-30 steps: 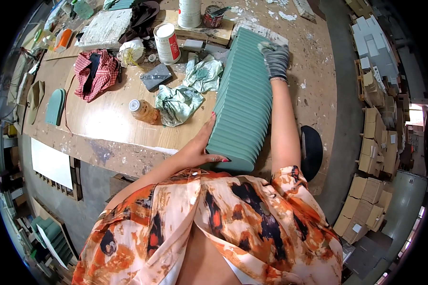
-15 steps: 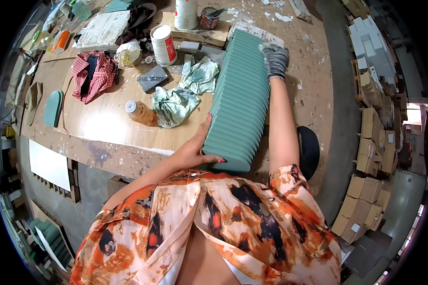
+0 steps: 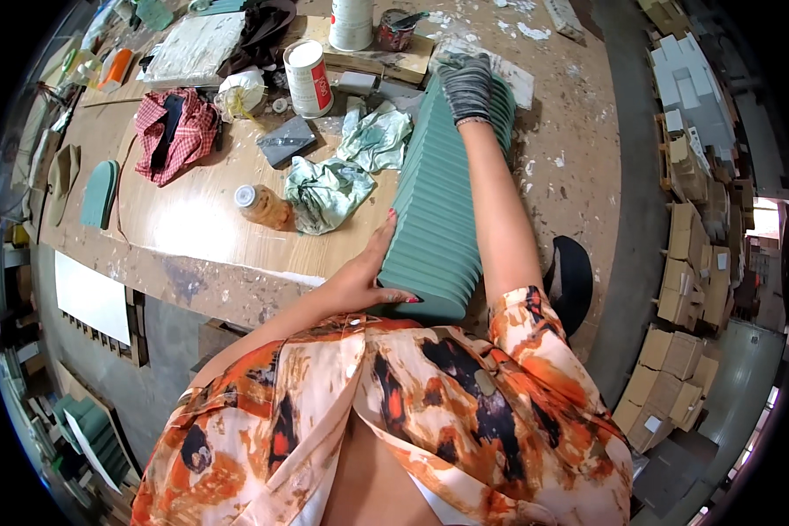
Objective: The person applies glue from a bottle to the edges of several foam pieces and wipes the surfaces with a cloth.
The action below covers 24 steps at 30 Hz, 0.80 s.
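A long green ribbed panel [image 3: 443, 206] lies lengthwise at the right side of the wooden workbench [image 3: 193, 228]. My left hand [image 3: 368, 276], bare, grips its near left corner. My right hand [image 3: 466, 85], in a grey glove, holds the panel's far end. My right forearm stretches along the top of the panel.
Crumpled green-stained rags [image 3: 329, 188], an amber jar [image 3: 259, 204], a dark sanding block [image 3: 287, 140], a red-and-white can [image 3: 309, 77], a red checked cloth [image 3: 177, 131] and a small green arched piece [image 3: 98, 193] lie on the bench. Stacked cardboard boxes [image 3: 684, 280] stand on the floor at the right.
The panel has shifted slightly left and toward me, with both hands still holding its ends. The view has tilted a little.
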Available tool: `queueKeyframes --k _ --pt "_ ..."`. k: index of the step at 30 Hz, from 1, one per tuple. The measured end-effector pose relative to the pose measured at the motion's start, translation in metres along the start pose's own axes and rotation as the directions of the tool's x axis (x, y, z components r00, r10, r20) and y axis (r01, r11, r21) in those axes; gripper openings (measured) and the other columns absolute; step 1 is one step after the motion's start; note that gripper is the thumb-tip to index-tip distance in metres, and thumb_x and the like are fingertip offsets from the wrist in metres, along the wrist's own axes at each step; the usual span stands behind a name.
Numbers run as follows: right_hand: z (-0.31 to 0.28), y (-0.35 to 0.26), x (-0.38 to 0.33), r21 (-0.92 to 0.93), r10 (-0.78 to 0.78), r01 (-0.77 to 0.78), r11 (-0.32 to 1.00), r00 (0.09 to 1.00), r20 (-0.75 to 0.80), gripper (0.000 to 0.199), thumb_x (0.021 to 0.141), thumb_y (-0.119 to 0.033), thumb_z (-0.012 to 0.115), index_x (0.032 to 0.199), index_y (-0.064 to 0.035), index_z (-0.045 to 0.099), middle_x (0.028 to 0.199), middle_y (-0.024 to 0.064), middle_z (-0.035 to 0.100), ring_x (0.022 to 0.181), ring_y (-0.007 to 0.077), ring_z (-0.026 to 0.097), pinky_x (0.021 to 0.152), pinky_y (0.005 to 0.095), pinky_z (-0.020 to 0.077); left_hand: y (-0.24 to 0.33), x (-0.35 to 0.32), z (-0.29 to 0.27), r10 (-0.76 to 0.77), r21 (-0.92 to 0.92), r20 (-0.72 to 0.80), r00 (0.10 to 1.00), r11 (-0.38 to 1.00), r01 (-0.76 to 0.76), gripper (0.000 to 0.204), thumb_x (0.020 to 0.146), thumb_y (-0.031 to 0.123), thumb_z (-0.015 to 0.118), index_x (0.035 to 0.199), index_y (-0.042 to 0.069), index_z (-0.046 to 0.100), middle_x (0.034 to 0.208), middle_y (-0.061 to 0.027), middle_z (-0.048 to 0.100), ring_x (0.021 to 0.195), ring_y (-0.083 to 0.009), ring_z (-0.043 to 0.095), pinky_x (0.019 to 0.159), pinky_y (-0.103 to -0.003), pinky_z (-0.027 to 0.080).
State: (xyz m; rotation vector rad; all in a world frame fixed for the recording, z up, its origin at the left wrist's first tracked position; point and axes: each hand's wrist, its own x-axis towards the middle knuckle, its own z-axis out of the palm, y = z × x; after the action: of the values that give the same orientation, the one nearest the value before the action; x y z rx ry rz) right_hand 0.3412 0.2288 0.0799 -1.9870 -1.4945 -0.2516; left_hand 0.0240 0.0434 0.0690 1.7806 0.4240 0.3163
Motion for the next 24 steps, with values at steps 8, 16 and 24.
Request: queueKeyframes --k 8,16,24 --pt "-0.039 0.087 -0.029 0.266 0.184 -0.186 0.946 0.982 0.034 0.020 0.077 -0.015 0.082 0.089 -0.0002 0.077 0.084 0.0060 0.076 0.073 0.0148 0.068 0.076 0.0302 0.0531 -0.008 -0.002 0.003 0.018 -0.007 -0.026 0.999 1.000 -0.018 0.124 0.075 0.022 0.086 0.157 0.003 -0.005 0.162 -0.0272 0.006 0.151 -0.0385 0.012 0.120 -0.041 0.023" --pt "-0.049 0.186 -0.079 0.574 0.499 -0.577 0.581 0.810 0.310 0.011 0.086 0.000 0.069 0.094 0.0047 0.075 0.089 0.0096 0.075 0.075 0.0156 0.068 0.071 0.0273 0.0535 -0.004 0.002 0.004 0.040 -0.029 -0.022 0.999 0.999 -0.040 0.124 0.075 0.023 0.087 0.157 0.002 -0.004 0.162 -0.0278 0.006 0.150 -0.0385 0.014 0.120 -0.041 0.024" --pt "-0.041 0.158 -0.037 0.453 0.438 -0.521 0.723 0.854 0.282 0.025 0.085 -0.011 0.072 0.104 0.0046 0.073 0.098 0.0098 0.075 0.087 0.0166 0.071 0.082 0.0301 0.0547 -0.013 0.000 0.005 0.050 0.008 -0.019 0.999 0.999 -0.050 0.125 0.076 0.027 0.086 0.157 0.003 -0.006 0.162 -0.0273 0.007 0.150 -0.0384 0.014 0.119 -0.041 0.026"
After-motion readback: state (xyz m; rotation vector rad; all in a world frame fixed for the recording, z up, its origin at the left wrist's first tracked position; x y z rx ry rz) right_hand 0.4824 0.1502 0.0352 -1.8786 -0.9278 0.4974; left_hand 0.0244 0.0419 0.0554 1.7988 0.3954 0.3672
